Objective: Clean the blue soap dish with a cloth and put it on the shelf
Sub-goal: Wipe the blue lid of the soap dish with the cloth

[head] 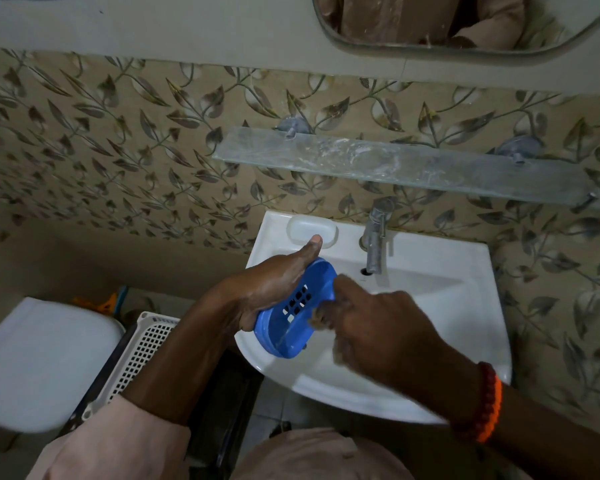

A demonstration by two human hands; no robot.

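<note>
Beige sleeve (125,441), red-orange beaded bracelet (487,407)

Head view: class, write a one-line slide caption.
Left hand holds blue soap dish over sink; right hand scrubs inside it.

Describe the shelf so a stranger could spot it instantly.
Start at the white sink and go up past the metal tap. The glass shelf juts from the leaf-patterned wall there. Unlike everything nearby, it is see-through and smeared white.

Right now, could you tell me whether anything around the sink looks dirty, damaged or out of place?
The glass shelf above the tap is smeared with whitish residue, so it looks dirty. The blue soap dish also shows pale streaks along its rim, held in the left hand over the sink. Nothing looks broken or spilled.
</note>
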